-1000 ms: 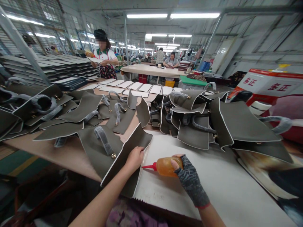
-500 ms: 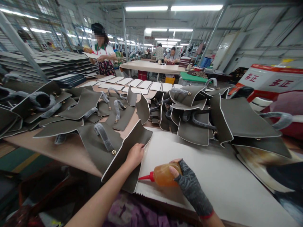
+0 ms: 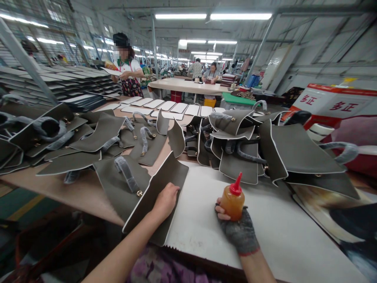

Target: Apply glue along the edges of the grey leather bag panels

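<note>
My right hand [image 3: 239,230], in a grey knit fingerless glove, grips an amber squeeze bottle [image 3: 232,199] with a red nozzle, held upright above the white board [image 3: 259,228]. My bare left hand [image 3: 165,200] presses with curled fingers on the raised flap of an olive-grey bag panel [image 3: 160,184] with a white edge. That panel's other half lies flat to the left, with a wrapped handle [image 3: 126,173] and a brass stud on it.
Several more olive-grey bag panels with wrapped handles cover the table [image 3: 79,188] at left and a heap [image 3: 250,145] at right. White panels [image 3: 167,107] lie in a row further back. A person [image 3: 126,70] stands at the far left; others work at a distant table [image 3: 188,85].
My right hand has turned the bottle from lying sideways, nozzle toward the panel, to upright and moved it slightly right. My left hand stays on the panel flap.
</note>
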